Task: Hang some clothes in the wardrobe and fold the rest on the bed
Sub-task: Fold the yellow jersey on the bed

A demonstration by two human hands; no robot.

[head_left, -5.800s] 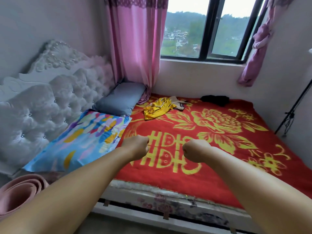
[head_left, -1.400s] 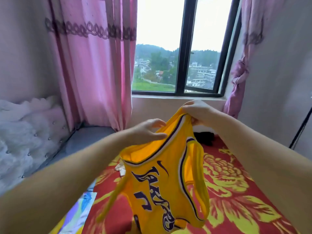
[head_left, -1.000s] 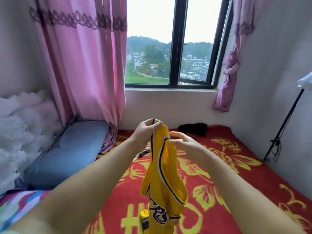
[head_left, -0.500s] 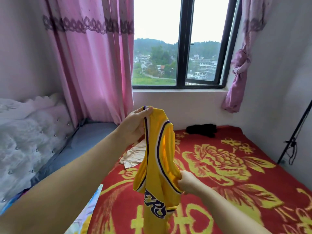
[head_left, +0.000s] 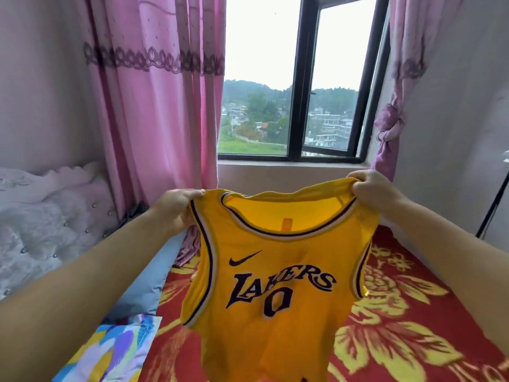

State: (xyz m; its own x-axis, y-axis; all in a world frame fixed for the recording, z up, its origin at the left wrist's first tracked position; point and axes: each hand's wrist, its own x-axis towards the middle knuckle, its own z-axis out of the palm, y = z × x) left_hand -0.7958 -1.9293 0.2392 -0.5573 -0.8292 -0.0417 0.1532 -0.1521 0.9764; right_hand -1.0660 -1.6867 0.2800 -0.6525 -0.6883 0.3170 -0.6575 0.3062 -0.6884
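Hands (head_left: 176, 208) now spread the jersey (head_left: 275, 285) wide open.

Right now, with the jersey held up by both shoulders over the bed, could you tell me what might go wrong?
The left hand and right hand pinch only the jersey's shoulder straps, so a strap might slip free. Its hem hangs out of view below and could bunch on the blanket when lowered, spoiling a neat fold.

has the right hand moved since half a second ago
Yes. The right hand went from low on the yellow jersey up to its shoulder strap, now near the window sill.
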